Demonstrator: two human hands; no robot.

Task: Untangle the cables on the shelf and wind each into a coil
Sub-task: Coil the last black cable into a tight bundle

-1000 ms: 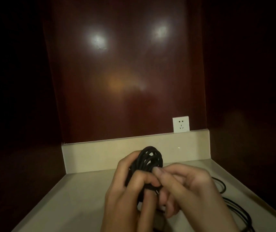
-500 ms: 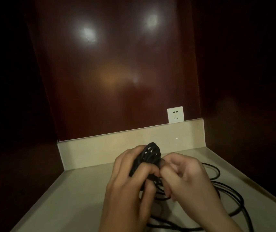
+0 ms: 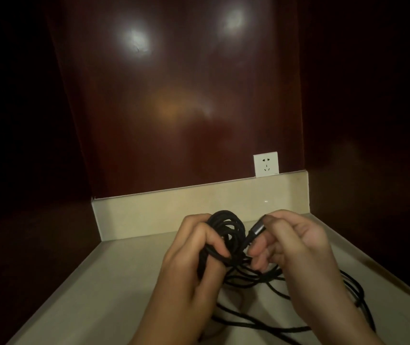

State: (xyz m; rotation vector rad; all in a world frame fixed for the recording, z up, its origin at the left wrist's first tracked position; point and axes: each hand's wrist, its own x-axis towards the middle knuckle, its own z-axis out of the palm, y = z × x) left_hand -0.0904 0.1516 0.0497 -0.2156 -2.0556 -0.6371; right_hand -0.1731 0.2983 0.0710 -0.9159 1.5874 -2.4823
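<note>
A black braided cable coil (image 3: 227, 226) stands upright above the beige shelf (image 3: 114, 290), gripped by my left hand (image 3: 194, 260) with fingers curled round its lower part. My right hand (image 3: 296, 242) pinches the cable's grey plug end (image 3: 256, 230) just right of the coil. Loose black cable loops (image 3: 261, 324) trail from under my hands across the shelf toward the right edge.
A white wall socket (image 3: 266, 164) sits on the dark red back panel above the beige upstand (image 3: 174, 207). Dark side walls close in the shelf on the left and right. Two light glares reflect high on the panel.
My right hand has pulled away from the coil to the right, drawing the grey plug end out into view. The view has tilted down, showing more loose cable.
</note>
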